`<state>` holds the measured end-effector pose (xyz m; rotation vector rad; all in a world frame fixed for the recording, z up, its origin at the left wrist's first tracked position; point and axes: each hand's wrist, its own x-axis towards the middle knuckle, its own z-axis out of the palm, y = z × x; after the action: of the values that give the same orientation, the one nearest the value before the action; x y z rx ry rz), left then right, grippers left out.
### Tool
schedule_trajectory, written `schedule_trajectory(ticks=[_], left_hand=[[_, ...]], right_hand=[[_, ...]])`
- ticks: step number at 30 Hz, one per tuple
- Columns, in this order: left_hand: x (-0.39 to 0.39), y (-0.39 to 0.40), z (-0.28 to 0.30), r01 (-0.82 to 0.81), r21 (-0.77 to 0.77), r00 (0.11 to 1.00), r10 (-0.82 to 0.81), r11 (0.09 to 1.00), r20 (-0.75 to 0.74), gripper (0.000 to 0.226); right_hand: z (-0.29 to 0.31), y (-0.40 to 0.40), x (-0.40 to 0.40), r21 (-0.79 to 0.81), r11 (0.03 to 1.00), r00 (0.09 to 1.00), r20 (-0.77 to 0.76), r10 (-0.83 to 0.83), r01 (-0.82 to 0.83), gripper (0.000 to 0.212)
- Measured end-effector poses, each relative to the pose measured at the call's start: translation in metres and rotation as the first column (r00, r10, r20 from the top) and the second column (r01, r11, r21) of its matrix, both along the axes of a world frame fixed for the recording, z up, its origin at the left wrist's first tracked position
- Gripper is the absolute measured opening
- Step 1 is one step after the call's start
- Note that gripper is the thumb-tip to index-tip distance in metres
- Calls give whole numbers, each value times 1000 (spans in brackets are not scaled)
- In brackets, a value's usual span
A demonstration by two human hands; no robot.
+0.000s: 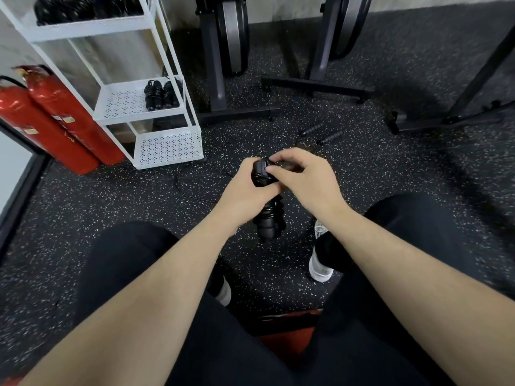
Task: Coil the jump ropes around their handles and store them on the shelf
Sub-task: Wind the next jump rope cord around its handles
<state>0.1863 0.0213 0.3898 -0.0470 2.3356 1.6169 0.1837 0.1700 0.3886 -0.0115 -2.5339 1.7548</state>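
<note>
My left hand (245,190) grips a pair of black ribbed jump rope handles (269,221) held together, with black cord wound round their upper part. My right hand (303,176) pinches the cord at the top of the bundle. A loose length of black cord (189,188) trails over the floor to the left. Another jump rope's two black handles (320,133) lie on the floor further ahead. A coiled rope bundle (160,94) lies on the middle tier of the white shelf (167,147). More black bundles (83,8) fill the top tier.
Two red fire extinguishers (55,118) stand left of the shelf. Black frames of exercise machines (237,112) stand behind and to the right. My knees in black trousers and white shoes (320,266) are below, on speckled rubber floor.
</note>
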Motion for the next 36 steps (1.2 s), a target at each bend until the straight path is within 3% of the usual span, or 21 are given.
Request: schedule_trajectory(ticks=[5,9,15,18,22,25,29,33,36], left_hand=[[-12,-1,0,-34,-61,999,32,998,-28,53],[-27,-6,-2,-62,-145,997,54,987,-62,63],[-56,-17,-2,-60,-232,996,42,971,-81,53],[-74,-25,-6,-87,-147,996,85,985,-18,35],[-99,-37,-15,-139,-110,989,142,984,28,29],[-122,-49,-24,-199,-148,980,201,969,-3,30],[-147,-67,-27,-188,-247,981,169,951,-98,52],[-178,-88,-31,-215,-253,977,207,943,-57,26],[-201,-104,-29,-248,-118,961,259,962,98,21]], right_hand=[[7,-6,-18,-89,994,994,98,-52,61,9],[6,-15,-34,-65,997,993,114,-35,43,9],[-4,-31,-64,77,997,999,42,-27,24,13],[-15,-42,-78,76,997,1000,-31,-4,6,18],[-23,-52,-107,167,984,993,-89,76,-60,8],[-24,-66,-133,81,991,994,11,106,-106,15],[-28,-91,-167,-93,995,992,118,35,-24,13],[-41,-117,-204,88,993,997,11,76,-77,12],[-53,-135,-221,247,960,979,-122,163,-129,13]])
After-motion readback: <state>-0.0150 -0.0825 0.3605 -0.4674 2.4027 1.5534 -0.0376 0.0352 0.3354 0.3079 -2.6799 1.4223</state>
